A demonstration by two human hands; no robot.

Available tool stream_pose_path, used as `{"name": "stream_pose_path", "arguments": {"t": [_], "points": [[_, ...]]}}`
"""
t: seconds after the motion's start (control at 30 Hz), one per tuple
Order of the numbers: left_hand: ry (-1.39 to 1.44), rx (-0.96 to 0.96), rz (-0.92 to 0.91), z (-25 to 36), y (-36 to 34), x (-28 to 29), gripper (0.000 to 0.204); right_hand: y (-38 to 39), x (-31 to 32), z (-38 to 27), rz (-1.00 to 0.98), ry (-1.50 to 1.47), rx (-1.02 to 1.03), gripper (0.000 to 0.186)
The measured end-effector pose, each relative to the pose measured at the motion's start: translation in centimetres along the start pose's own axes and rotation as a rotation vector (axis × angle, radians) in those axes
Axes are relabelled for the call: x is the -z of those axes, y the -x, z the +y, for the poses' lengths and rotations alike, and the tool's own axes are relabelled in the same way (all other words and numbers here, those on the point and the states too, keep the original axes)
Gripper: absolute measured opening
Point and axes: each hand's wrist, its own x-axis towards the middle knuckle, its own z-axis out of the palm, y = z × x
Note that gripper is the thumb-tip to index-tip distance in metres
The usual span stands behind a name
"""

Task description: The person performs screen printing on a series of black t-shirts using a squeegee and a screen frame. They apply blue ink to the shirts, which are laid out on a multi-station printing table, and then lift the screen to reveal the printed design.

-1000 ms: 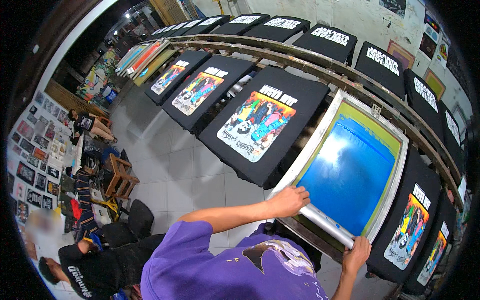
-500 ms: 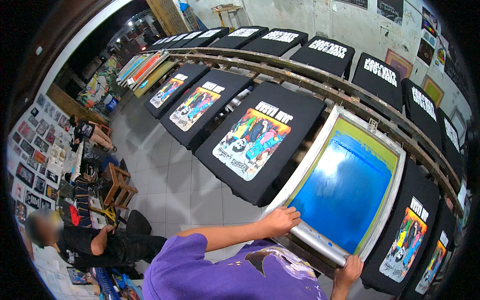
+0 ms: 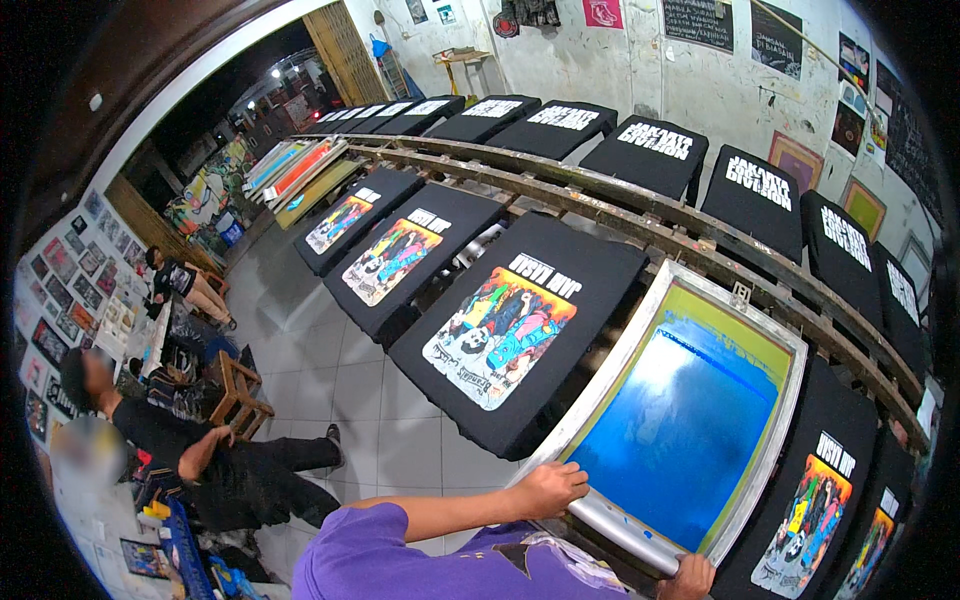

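A silver squeegee [image 3: 625,538] lies across the near end of a printing screen, low against its frame [image 3: 612,362]. My left hand [image 3: 550,489] is closed round the squeegee's left end, fingers curled over the bar. At the opposite end my right hand [image 3: 687,579] grips it, partly cut by the frame's lower edge. Wet blue ink [image 3: 670,430] covers most of the mesh, with a yellow-green border around it. Whatever is under the screen is hidden. To its left a black shirt [image 3: 590,250] with a multicoloured print lies stretched flat; another printed black shirt [image 3: 840,400] lies to its right.
A wooden rail [image 3: 620,215] runs behind the screen, with a row of black shirts [image 3: 750,205] with white prints beyond it. Several coloured screens [image 3: 300,170] are stacked at the far left. A person in black [image 3: 240,465] stands at left, near a wooden stool [image 3: 240,392].
My view has tilted up slightly, so the scene sits lower. Both hands keep hold of the squeegee at the screen's near end. The person at left has shifted and put a leg forward.
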Motion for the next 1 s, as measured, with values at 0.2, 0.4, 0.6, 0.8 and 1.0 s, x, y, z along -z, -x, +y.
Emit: {"name": "stream_pose_path", "arguments": {"t": [0.2, 0.4, 0.6, 0.8, 1.0], "points": [[-0.013, 0.002, -0.039, 0.1, 0.2, 0.3, 0.030, 0.3, 0.5, -0.5, 0.024, -0.004, -0.007, 0.029], [0.006, 0.017, 0.027, -0.3, 0.5, -0.5, 0.024, 1.5, -2.4, 1.1, 0.067, -0.030, -0.015, 0.042], [0.048, -0.015, -0.025, 0.4, -1.6, 2.2, 0.028, -0.7, -1.2, 1.6, 0.048, -0.087, 0.033, 0.039], [0.000, -0.033, 0.076, -1.4, -6.9, 5.1, 0.032, -6.3, 1.4, 2.6, 0.090, -0.067, 0.008, 0.042], [-0.074, -0.020, 0.133, -10.6, -22.9, 1.6, 0.035, -20.9, -4.1, 11.2, 0.199, 0.130, -0.009, 0.035]]}}
